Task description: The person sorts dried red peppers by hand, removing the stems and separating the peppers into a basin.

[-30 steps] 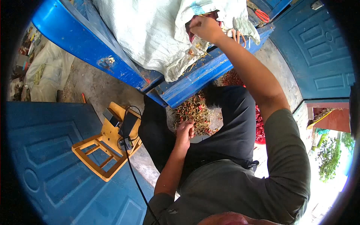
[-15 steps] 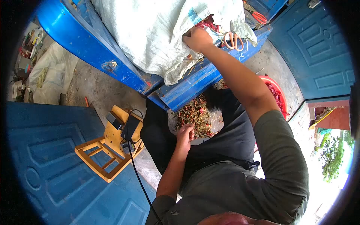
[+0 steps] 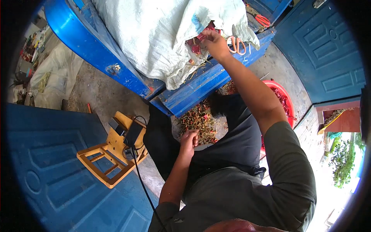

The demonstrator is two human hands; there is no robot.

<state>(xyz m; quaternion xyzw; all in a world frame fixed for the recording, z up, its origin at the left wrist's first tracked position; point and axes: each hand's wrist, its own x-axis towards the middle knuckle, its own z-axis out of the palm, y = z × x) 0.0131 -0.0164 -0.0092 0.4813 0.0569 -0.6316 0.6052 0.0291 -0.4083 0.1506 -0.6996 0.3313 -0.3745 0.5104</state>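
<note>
My right hand (image 3: pixel 216 44) is at the mouth of a white woven sack (image 3: pixel 150 38), its fingers curled and closed on dried red chilies (image 3: pixel 195 46). More red chilies show in the sack's opening just beyond the fingers. Beside this hand lie orange-handled scissors (image 3: pixel 236 46) on the sack's edge. My left hand (image 3: pixel 188 142) is closed in front of my lap, over a heap of cut stems and red bits (image 3: pixel 199 120) on the floor. What it holds, if anything, is hidden.
The sack lies on a blue frame (image 3: pixel 201 91). Red-handled scissors (image 3: pixel 262 20) rest at its far right. A red basin (image 3: pixel 284 96) with red chilies stands right of my leg. A wooden chair (image 3: pixel 112 158) with a black device and cable is at left, near blue doors.
My right hand has shifted slightly right and down at the sack mouth, and more red chilies are now exposed there. My left hand stays closed in nearly the same place.
</note>
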